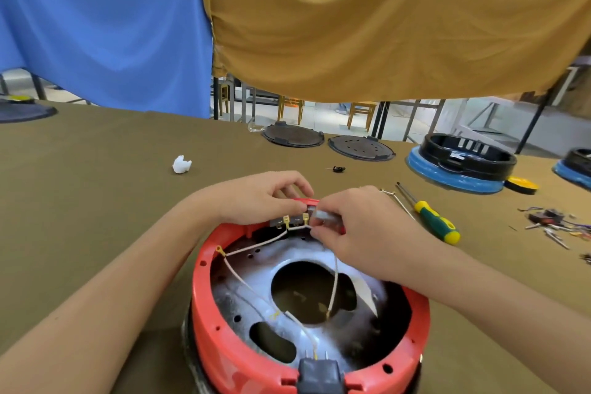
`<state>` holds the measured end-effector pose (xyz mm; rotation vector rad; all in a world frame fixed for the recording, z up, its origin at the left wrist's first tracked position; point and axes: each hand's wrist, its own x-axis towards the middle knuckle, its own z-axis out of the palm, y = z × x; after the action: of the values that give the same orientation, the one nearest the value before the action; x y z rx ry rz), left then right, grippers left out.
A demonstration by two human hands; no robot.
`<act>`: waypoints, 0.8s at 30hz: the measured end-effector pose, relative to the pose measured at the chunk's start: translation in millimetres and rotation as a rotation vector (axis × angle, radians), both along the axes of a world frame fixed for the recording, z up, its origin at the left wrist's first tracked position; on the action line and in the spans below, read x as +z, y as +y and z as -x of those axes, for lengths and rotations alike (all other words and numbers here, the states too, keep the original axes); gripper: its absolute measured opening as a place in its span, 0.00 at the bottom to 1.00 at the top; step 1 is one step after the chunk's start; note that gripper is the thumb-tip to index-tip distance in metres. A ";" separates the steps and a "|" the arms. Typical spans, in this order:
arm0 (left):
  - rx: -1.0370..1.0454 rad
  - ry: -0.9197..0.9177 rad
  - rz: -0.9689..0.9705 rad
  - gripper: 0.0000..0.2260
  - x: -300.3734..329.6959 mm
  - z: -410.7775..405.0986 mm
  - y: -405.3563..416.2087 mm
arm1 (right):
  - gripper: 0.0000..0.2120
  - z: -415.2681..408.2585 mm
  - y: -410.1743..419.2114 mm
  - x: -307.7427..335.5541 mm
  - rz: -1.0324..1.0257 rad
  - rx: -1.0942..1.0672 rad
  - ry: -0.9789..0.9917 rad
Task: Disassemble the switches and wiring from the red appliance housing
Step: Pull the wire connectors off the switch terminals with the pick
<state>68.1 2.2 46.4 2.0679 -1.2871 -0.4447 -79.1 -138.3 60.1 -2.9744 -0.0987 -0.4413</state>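
The red appliance housing (pixel 204 304) lies open side up on the table in front of me, its metal inner plate showing. At its far rim sits a grey switch block (pixel 289 221) with brass terminals, and white wires (pixel 256 245) run from it across the inside. My left hand (pixel 259 198) grips the far rim at the switch block, fingers curled over it. My right hand (pixel 358 227) pinches a grey part (pixel 324 216) and the wire end right beside the terminals. A dark plug socket (pixel 319 374) sits at the near rim.
A green and yellow screwdriver (pixel 431 217) lies right of my hands. Removed switches and wires (pixel 553 224) are piled at far right. Two dark round lids (pixel 292 134), black housings on blue bases (pixel 460 163), a white crumpled scrap (pixel 181 165) and a small black part (pixel 338 168) lie further back.
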 end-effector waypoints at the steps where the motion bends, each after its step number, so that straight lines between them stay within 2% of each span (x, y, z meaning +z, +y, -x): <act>1: 0.014 0.020 -0.034 0.11 3.1 -1.5 3.4 | 0.09 1.5 -1.6 1.1 -0.007 -0.015 -0.012; 5: 0.063 0.095 -0.276 0.19 16.6 -8.7 27.0 | 0.09 4.6 -4.4 -1.0 -0.015 -0.042 -0.037; 8: 0.024 0.096 -0.364 0.15 16.8 -8.8 32.7 | 0.08 2.8 -7.1 -3.7 -0.032 -0.046 -0.052; 14: 0.006 0.047 -0.241 0.15 15.4 -11.1 26.9 | 0.11 6.5 -20.6 -1.1 -0.231 -0.027 -0.144; 17: 0.025 0.087 -0.166 0.13 12.0 -12.8 23.2 | 0.07 10.1 -30.0 6.3 -0.395 -0.006 -0.019; 19: 0.069 0.097 -0.110 0.13 10.0 -11.0 18.2 | 0.07 12.1 -35.9 8.9 -0.429 0.002 0.020; 22: 0.158 0.130 -0.023 0.14 11.2 -8.9 16.9 | 0.07 11.1 -47.1 12.1 -0.464 -0.059 -0.071; 24: 0.201 0.129 -0.084 0.14 17.9 -5.1 27.4 | 0.05 8.3 -54.7 12.9 -0.451 -0.126 -0.099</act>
<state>73.2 29.6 64.3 2.1740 -0.9901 -0.5390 -87.3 -193.1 72.9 -2.5234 0.1593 -0.5434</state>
